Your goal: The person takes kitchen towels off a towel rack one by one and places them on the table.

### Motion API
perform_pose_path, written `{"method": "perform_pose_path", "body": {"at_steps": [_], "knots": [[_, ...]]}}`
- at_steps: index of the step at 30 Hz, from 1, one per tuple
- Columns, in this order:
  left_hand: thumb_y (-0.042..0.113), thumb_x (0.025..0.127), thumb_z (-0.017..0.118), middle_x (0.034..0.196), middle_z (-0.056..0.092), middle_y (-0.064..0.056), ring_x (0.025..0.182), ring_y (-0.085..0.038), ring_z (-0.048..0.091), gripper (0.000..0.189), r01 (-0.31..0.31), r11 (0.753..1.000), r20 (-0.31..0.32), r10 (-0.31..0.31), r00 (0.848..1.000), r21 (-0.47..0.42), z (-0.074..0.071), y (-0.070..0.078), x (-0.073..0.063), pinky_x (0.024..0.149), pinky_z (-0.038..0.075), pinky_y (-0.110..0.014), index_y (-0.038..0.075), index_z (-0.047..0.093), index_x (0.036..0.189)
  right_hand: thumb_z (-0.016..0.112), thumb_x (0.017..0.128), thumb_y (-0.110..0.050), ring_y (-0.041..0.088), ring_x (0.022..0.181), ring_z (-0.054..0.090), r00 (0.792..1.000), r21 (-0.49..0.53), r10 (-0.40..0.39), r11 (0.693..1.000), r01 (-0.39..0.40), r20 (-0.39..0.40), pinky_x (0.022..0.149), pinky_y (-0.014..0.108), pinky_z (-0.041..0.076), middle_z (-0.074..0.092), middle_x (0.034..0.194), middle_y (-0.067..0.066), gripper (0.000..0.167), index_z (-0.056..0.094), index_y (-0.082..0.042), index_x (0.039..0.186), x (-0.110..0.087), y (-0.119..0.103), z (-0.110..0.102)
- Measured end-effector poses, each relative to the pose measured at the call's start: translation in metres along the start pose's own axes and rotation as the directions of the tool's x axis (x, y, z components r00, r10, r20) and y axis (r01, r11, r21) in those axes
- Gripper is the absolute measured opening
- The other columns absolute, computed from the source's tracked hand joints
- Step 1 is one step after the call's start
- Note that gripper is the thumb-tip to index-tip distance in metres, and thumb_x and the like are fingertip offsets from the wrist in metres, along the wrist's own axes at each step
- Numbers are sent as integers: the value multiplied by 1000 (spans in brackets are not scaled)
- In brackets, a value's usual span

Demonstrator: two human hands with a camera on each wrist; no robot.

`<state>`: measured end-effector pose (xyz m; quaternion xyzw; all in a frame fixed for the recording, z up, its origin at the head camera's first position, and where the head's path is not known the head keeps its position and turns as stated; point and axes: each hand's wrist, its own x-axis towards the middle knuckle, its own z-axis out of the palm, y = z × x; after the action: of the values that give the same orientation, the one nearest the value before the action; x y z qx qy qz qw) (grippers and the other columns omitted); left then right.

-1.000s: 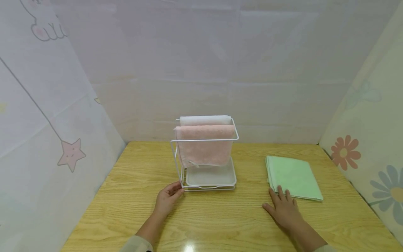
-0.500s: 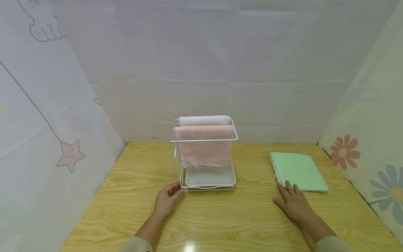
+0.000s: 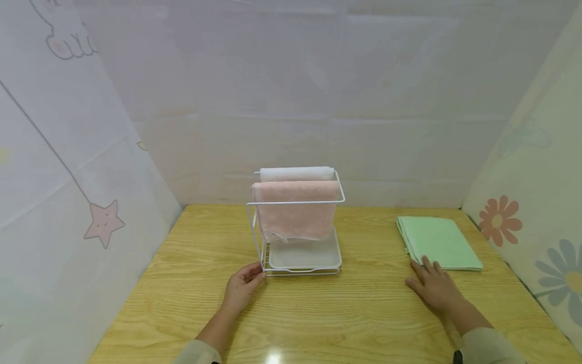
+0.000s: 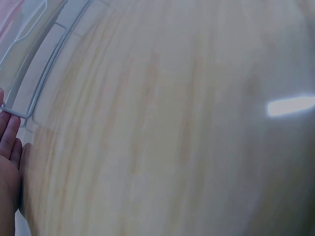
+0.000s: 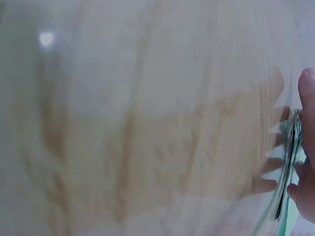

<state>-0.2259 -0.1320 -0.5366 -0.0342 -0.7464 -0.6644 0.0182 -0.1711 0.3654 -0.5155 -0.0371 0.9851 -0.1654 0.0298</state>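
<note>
A white wire rack (image 3: pixel 299 202) stands mid-table with a folded pink towel (image 3: pixel 295 212) over it and a white towel (image 3: pixel 296 173) hanging behind. At its lower left corner my left hand (image 3: pixel 241 289) pinches the base wire between thumb and fingers; the left wrist view shows the fingertips (image 4: pixel 11 125) at that wire corner. On the right lies a folded green towel (image 3: pixel 443 242), flat on the table. My right hand (image 3: pixel 437 290) lies palm down at the towel's near edge, its straight fingers touching it. The right wrist view catches the towel (image 5: pixel 290 167) edge-on beside that hand.
A shallow white tray (image 3: pixel 304 258) sits in the base of the rack. Printed cloth walls (image 3: pixel 291 91) close in the wooden table (image 3: pixel 318 323) at the back and on both sides.
The green towel has slid away and to the right across the table, with my right hand moving along at its near edge. The left hand and the rack have stayed put.
</note>
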Motion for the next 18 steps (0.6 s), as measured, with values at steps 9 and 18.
{"method": "perform_pose_path", "body": {"at_steps": [9,18], "knots": [[8,89,72,117,67,-26,92,2,64,37,-5,1000,6,5,1000,1,0,2,-1,80,54,-14,-7,64,121,43,103,-47,67,133,16,1000,23,-16,1000,16,7,104,77,18,20,152,40,68,36,3,148,2,12,-7],[4,88,71,116,67,-28,90,3,64,36,-16,1000,-11,16,1000,-14,1,2,0,80,53,-13,-9,63,120,43,103,-47,67,132,18,1000,31,-24,999,24,6,103,77,19,23,151,40,66,40,2,146,6,22,-11]]}}
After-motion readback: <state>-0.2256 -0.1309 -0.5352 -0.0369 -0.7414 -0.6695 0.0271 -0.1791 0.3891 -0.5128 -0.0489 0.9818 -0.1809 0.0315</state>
